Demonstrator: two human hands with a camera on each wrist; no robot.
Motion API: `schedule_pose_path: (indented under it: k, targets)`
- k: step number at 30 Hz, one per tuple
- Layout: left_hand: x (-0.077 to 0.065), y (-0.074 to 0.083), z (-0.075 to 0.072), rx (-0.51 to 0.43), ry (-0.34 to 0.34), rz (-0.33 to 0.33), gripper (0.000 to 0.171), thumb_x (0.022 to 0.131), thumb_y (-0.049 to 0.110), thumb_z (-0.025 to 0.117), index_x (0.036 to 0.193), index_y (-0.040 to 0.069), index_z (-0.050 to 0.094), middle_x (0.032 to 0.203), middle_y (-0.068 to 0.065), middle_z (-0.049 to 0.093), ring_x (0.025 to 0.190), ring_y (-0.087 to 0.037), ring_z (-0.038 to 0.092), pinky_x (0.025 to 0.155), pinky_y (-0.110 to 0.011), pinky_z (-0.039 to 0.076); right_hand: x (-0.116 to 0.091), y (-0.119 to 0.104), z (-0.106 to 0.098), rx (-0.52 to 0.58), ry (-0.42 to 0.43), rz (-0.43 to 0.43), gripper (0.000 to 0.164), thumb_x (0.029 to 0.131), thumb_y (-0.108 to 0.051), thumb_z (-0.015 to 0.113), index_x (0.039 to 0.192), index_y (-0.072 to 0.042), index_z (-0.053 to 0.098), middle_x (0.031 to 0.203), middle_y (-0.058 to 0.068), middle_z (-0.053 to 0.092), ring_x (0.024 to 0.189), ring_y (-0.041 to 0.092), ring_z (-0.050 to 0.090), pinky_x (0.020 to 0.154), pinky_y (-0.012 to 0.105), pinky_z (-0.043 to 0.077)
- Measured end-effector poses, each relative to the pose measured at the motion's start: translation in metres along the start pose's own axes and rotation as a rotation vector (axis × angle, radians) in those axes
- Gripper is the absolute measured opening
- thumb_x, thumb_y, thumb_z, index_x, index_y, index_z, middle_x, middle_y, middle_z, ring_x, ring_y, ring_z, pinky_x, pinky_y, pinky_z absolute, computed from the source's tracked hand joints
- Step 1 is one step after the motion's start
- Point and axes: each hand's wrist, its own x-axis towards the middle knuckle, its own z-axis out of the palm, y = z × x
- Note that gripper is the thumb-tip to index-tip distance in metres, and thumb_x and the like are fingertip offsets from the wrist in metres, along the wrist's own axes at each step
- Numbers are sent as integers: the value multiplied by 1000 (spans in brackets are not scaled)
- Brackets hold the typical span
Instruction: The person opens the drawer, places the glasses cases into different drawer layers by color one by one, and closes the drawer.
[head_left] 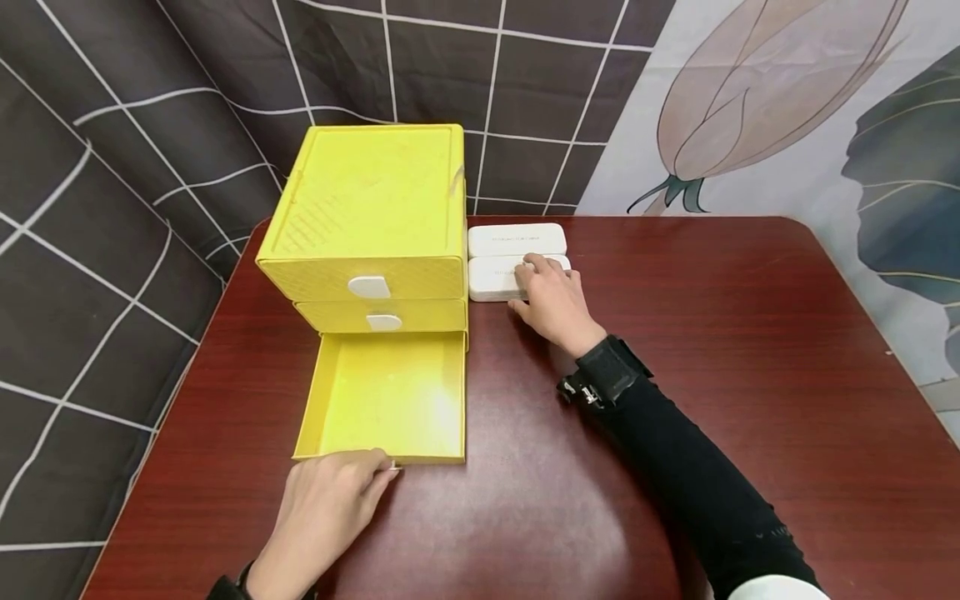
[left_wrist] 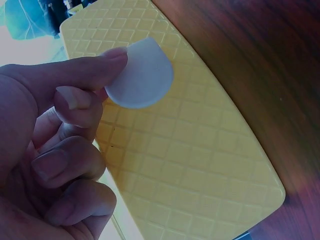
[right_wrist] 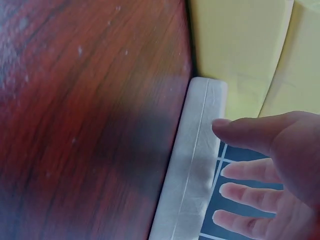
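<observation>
A yellow chest of drawers [head_left: 375,192] stands on the table, its bottom drawer [head_left: 382,400] pulled out and bare inside. My left hand [head_left: 330,500] pinches that drawer's white pull tab [left_wrist: 142,75] between thumb and forefinger, the other fingers curled below. Right of the chest, two white oblong cases lie one behind the other. Over the nearer case [head_left: 491,279] is my right hand [head_left: 558,304], its thumb at the near edge and its fingers reaching over the top. The farther case [head_left: 517,239] lies just behind, with faint lettering on its lid.
Two upper drawers, each with a white tab [head_left: 369,287], are closed. The reddish-brown table [head_left: 720,333] extends right and toward me. Behind it hang a dark checked cloth [head_left: 427,67] and a flower-printed cloth [head_left: 795,108].
</observation>
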Motion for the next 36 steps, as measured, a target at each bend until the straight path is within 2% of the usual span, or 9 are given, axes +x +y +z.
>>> schedule_pose_path:
  k: [5,14,25,36]
  targets:
    - [-1,0,1,0,1,-2,23,69,23,79,62,26,57,55,20,39,48,5,25,40,-15,20,3,4,3,-14,-45,16,47,82,-33,66,119,-6,56,136,15,43,122,35,39,84,54,35]
    - [0,-2,1,12,0,0,24,67,22,80,63,27,57,55,21,37,47,6,28,40,-15,21,12,6,4,15,-72,-8,54,84,-34,64,129,-7,51,138,12,43,127,31,36,88,56,33]
    - [0,-1,1,3,-5,0,25,67,23,80,62,27,56,55,21,38,48,7,25,40,-14,19,15,6,2,8,-108,5,54,85,-35,63,129,-7,50,138,10,44,126,31,37,88,57,35]
    - [-1,-1,1,0,-12,-10,23,65,22,82,64,28,59,56,22,43,48,8,29,40,-14,21,13,7,4,18,-94,2,54,85,-35,64,129,-7,50,138,10,44,127,29,37,89,56,35]
